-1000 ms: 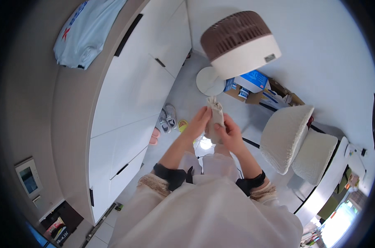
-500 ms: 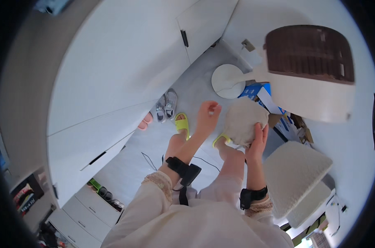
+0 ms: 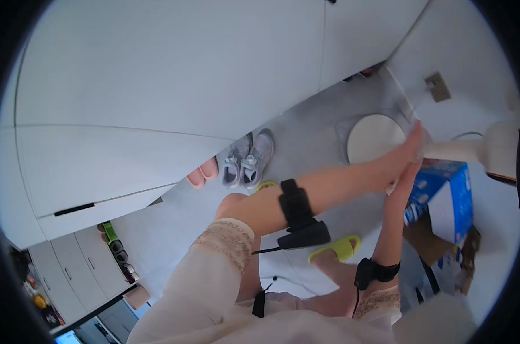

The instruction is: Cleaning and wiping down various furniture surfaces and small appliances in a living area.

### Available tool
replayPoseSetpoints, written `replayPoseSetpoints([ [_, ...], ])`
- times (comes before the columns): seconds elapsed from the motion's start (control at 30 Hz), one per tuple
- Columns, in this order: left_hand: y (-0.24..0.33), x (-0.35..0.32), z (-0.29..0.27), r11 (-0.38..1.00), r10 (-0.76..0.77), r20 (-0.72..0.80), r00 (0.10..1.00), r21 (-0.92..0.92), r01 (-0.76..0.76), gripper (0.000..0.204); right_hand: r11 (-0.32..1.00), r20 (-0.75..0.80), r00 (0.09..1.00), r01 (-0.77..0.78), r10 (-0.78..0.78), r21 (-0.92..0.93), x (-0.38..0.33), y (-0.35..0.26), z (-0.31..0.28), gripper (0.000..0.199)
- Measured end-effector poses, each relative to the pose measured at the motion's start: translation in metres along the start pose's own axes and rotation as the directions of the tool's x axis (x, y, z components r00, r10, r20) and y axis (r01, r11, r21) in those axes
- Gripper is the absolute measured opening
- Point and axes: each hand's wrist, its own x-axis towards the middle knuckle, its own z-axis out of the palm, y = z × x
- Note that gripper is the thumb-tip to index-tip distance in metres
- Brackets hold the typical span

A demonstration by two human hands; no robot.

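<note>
My left arm reaches across to the right, and my left hand (image 3: 399, 161) meets my right hand (image 3: 408, 175) in front of the white pole of a stand. Motion smears the left hand, so its grip cannot be made out. A small scrap of beige cloth (image 3: 391, 188) shows between the two hands, at the palm of the right one. The rest of the cloth is hidden. Right beside the hands are the white pole (image 3: 452, 150) and its round white base (image 3: 376, 139). Whether either hand touches the pole is unclear.
A blue-and-white carton (image 3: 455, 200) stands below the pole. White cabinets (image 3: 174, 74) line the left. Grey sneakers (image 3: 249, 160) and pink slippers (image 3: 204, 172) sit against them. My foot wears a yellow-green slipper (image 3: 346, 248). A wall socket (image 3: 438, 87) is at upper right.
My view has swung right. My left hand has crossed over to my right hand. The beige cloth, a wide bundle in the right hand before, is now nearly out of sight.
</note>
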Motion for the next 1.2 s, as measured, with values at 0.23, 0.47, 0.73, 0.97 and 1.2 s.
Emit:
replayPoseSetpoints([
  [0.23,-0.091,0.075,-0.034,-0.010,0.347,0.257,0.902,0.963,-0.270,0.056,0.849,-0.026,0.975,-0.181,0.223,0.497,-0.067,0.131,0.076,0.059],
  [0.47,-0.130,0.110,-0.059,0.945,-0.067,0.069,0.995,0.324,0.041,0.081,0.377,-0.034,0.802,-0.243,0.597,0.894,-0.078,0.121,0.051,0.058],
  [0.73,-0.205,0.111,-0.107,0.315,0.430,0.121,0.895,0.909,-0.274,0.056,0.069,0.118,0.713,-0.228,0.691,0.971,-0.108,0.145,0.064,0.049],
  [0.97,-0.173,0.105,-0.131,0.171,0.328,-0.083,0.941,0.985,0.027,0.034,0.102,-0.114,0.709,0.060,0.696,0.993,-0.144,0.184,0.027,0.046],
  [1.2,-0.241,0.132,-0.204,-0.031,0.609,0.129,0.782,0.990,-0.139,0.014,0.737,-0.377,0.665,-0.408,0.644,0.538,-0.106,0.234,0.011,0.052],
])
